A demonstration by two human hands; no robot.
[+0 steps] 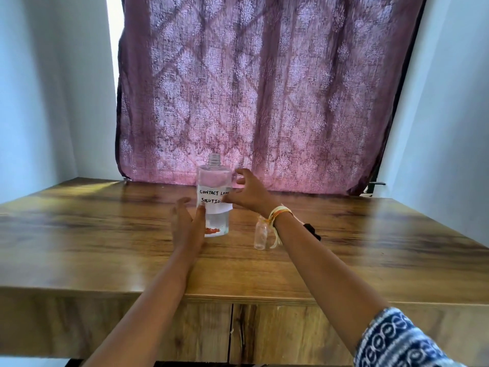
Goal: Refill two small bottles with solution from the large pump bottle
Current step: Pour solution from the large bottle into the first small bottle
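While both hands close in on it from either side, the large bottle [214, 197] stands upright near the middle of the wooden bench [105, 250], its threaded neck bare with no pump fitted, clear liquid inside and a handwritten paper label reading "CONTACT LENS SOLUTION" on its front. The left hand [186, 223] is open, fingers straight, with the thumb just touching the bottle's left side low down. The right hand [247, 193] is also open, fingers spread and loosely curved beside the label, holding nothing; whether it already touches the bottle I cannot tell. One small bottle [260, 234], clear and uncapped as far as I can see, stands just right of the large one and partly behind the right wrist, where a tied thread band dangles close to it. A second small bottle is not visible; a dark object peeks from behind the right forearm, too hidden to identify. The risks, as I judge them: the open neck means any tilt or bump while gripping could spill solution, the smooth wall may slip in a loose grasp, and the right forearm or dangling thread could knock the light small bottle over.
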